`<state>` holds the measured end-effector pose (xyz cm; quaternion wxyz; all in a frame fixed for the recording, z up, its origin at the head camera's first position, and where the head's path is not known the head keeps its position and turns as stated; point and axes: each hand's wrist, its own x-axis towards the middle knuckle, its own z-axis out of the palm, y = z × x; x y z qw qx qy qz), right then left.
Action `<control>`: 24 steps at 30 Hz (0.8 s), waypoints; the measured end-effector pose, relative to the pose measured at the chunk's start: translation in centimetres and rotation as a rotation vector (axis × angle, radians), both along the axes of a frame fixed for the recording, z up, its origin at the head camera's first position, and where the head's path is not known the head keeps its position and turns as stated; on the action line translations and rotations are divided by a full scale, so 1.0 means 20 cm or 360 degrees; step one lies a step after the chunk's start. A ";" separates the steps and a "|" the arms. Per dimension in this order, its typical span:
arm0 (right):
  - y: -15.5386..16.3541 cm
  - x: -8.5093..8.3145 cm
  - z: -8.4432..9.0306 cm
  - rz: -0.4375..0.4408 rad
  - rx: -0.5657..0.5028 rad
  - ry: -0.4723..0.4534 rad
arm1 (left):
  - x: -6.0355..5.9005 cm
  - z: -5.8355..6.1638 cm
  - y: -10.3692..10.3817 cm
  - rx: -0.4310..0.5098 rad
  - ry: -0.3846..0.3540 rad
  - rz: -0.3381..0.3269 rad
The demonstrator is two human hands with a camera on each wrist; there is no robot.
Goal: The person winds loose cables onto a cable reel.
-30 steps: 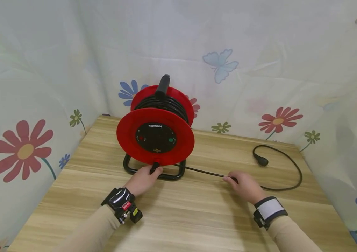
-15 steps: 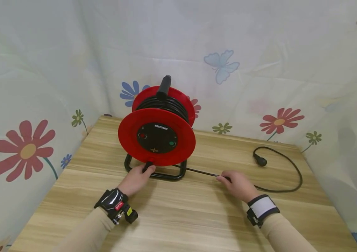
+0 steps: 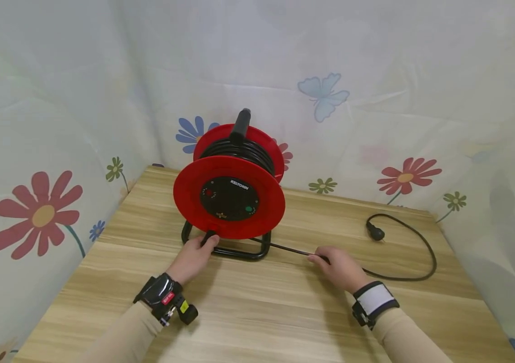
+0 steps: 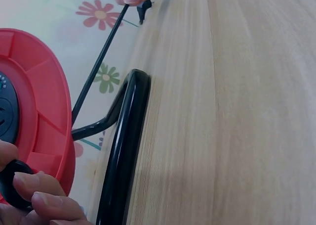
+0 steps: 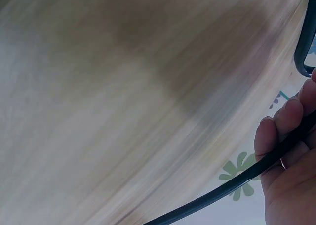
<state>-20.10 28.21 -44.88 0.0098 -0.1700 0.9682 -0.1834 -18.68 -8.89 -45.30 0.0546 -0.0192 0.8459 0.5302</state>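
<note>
A red cable reel (image 3: 189,201) wound with black cable stands on its black tube frame (image 3: 248,254) in the head view. My left hand (image 3: 191,259) grips the black crank knob (image 4: 12,185) at the bottom of the reel's front disc. The fingers curl round it in the left wrist view. From under the reel a black cable (image 3: 289,248) runs right to my right hand (image 3: 339,267), which holds it between thumb and curled fingers. In the right wrist view the cable (image 5: 212,195) crosses the palm. Beyond that hand it loops back to a black plug (image 3: 376,232) lying on the table.
The wooden table (image 3: 257,312) carries the reel toward its back left. A white curtain (image 3: 221,55) with printed flowers and butterflies hangs behind and along both sides. The reel's black carrying handle (image 3: 241,127) rises above the red discs.
The reel's disc has turned clockwise, its printed label tilting. My left hand has moved left with the knob. My right hand has shifted left toward the reel, still holding the cable.
</note>
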 end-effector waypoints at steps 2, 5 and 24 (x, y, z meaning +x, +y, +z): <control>-0.01 0.00 0.00 0.0001 -0.0006 -0.0004 | 0.00 0.00 0.00 0.0035 -0.0020 0.0033; -0.02 -0.01 0.00 0.0009 -0.0008 -0.0001 | 0.00 -0.01 -0.01 0.0076 -0.0032 0.0093; -0.07 0.00 0.02 0.0059 -0.0020 0.0002 | 0.01 0.02 -0.06 0.0493 -0.0015 0.0339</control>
